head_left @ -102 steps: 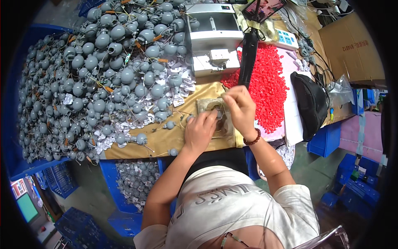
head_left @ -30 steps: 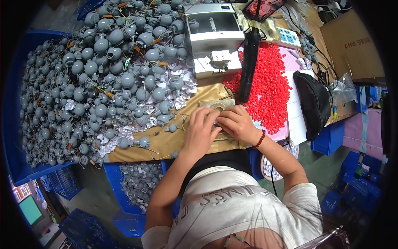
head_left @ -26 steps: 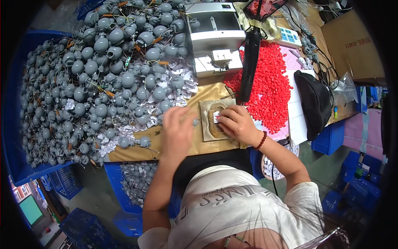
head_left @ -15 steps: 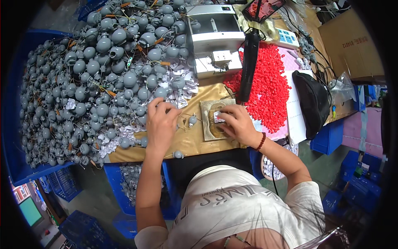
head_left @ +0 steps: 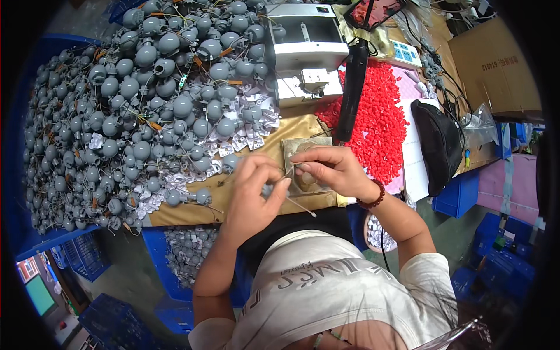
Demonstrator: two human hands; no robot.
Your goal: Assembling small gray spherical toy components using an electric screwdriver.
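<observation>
My left hand [head_left: 252, 189] is closed above the front of the bench, and a small grey ball-shaped part [head_left: 267, 190] shows between its fingers, mostly covered. My right hand [head_left: 338, 170] meets it, thumb and forefinger pinching a thin wire [head_left: 300, 205] whose free end slants down toward the bench edge. Just beyond the fingertips lies a square metal block [head_left: 290, 146] with a rounded brownish piece on top, partly behind my right hand. A heap of grey ball parts [head_left: 146, 55] with wires spreads to the left. Small white pieces [head_left: 251, 140] lie between that heap and the block.
A grey-white machine [head_left: 309, 55] stands behind the block. Beside it a black arm [head_left: 353, 87] reaches down over a pile of red pieces [head_left: 379, 128]. To the right are a black pouch [head_left: 434, 146] and a cardboard box [head_left: 496, 70]. Blue bins [head_left: 166, 280] sit below the bench.
My left hand has moved right and taken up the grey ball part from the bench. My right hand has left the block, without the small white piece, and now pinches the wire.
</observation>
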